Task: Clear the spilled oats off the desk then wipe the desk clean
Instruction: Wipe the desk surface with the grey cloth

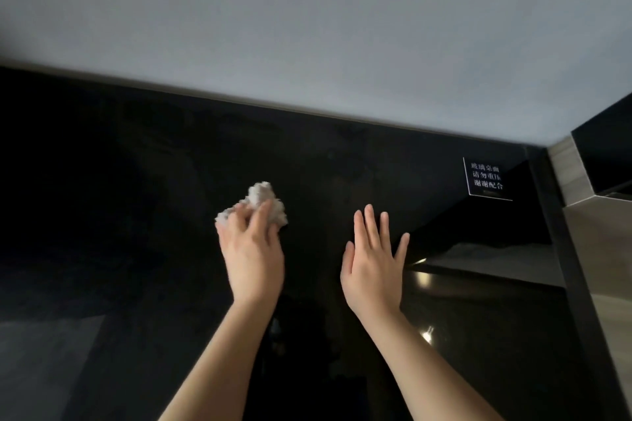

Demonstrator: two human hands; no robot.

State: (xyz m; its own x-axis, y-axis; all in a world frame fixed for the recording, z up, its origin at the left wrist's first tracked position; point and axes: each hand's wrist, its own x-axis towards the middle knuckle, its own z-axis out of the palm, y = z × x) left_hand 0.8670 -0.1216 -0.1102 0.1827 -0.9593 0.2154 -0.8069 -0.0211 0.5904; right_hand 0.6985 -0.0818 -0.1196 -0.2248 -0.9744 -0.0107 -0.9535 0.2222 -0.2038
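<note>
My left hand (251,249) grips a crumpled white tissue (265,199) and presses it onto the glossy black glass desk (136,198) near its middle. The tissue sticks out past my fingertips toward the wall. To its right, my right hand (372,260) lies flat on the desk with its fingers straight and spread, holding nothing. No oats show on the dark surface in this view.
A pale grey wall (307,27) runs along the desk's back edge. A small black sign with white Chinese text (487,179) sits at the far right corner. A metal-framed unit (595,232) borders the desk's right side.
</note>
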